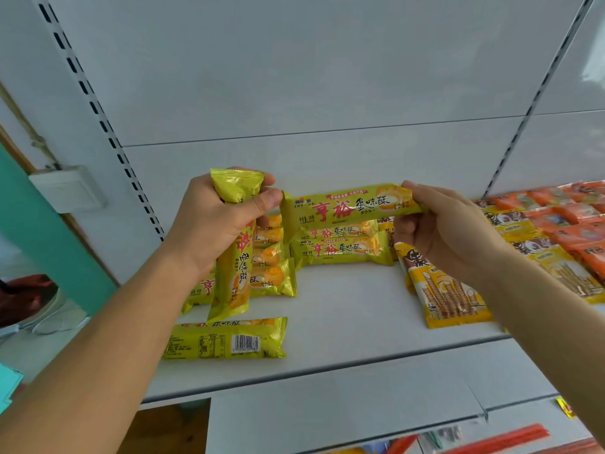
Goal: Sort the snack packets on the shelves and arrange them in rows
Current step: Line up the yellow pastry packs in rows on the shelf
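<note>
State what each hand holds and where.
Left hand grips an upright yellow snack packet near its top; right hand pinches a horizontal yellow packet's right end.

Above a white metal shelf (343, 326), the left hand (209, 224) holds a yellow-green foil snack packet (234, 253) upright in its grip while the right hand (448, 231) pinches the end of an identical second packet (347, 206) held level over stacked matching packets (340, 249), beside yellow wafer-roll packets (448, 290) and orange packets (576, 221).

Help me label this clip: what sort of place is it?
Probably a small shop. A white retail shelf hangs on slotted uprights, many identical yellow-green snack packets lie stacked, and orange packets lie in rows to the right.
</note>
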{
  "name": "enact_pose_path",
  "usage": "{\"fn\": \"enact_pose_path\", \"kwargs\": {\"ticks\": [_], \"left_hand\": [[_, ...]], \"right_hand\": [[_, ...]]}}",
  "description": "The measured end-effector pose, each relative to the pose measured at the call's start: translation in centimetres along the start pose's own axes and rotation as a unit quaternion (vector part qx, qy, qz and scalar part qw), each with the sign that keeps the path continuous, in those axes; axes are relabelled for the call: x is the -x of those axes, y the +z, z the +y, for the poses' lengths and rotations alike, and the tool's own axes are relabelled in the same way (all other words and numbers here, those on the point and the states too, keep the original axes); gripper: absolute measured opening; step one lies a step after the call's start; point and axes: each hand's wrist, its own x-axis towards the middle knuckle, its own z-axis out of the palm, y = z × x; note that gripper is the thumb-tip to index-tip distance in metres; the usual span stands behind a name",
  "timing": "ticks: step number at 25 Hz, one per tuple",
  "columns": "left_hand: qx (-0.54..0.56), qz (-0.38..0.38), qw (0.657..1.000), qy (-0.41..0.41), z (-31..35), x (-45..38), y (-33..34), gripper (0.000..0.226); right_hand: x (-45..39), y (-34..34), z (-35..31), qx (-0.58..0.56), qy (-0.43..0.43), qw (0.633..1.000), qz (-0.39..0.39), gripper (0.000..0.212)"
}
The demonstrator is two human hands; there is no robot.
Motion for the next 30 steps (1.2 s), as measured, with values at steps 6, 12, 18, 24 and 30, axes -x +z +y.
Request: {"fn": "enact_pose_path", "kwargs": {"ticks": [6, 12, 18, 24, 30], "left_hand": [[0.046, 0.0, 0.998, -0.032, 0.2, 0.3, 0.6, 0.032], [-0.012, 0.016, 1.0, 0.005, 0.4, 0.1, 0.5, 0.017], [-0.09, 0.053, 0.992, 0.071, 0.7, 0.1, 0.7, 0.019], [-0.017, 0.153, 0.988, 0.014, 0.6, -0.5, -1.6, 0.021], [0.058, 0.048, 0.997, 0.019, 2.5, -0.4, -1.4, 0.013]], "right_hand": [[0.5, -0.3, 0.5, 0.024, -0.003, 0.999, -0.036, 0.032], [0.4, -0.4, 1.3, 0.144, -0.086, 0.981, 0.097, 0.017], [0.4, -0.5, 0.6, 0.143, -0.087, 0.979, 0.118, 0.003], [-0.5, -4.2, -1.1, 0.11, -0.078, 0.972, 0.195, 0.005], [-1.0, -1.1, 0.9, 0.109, 0.025, 0.994, -0.011, 0.015]]}}
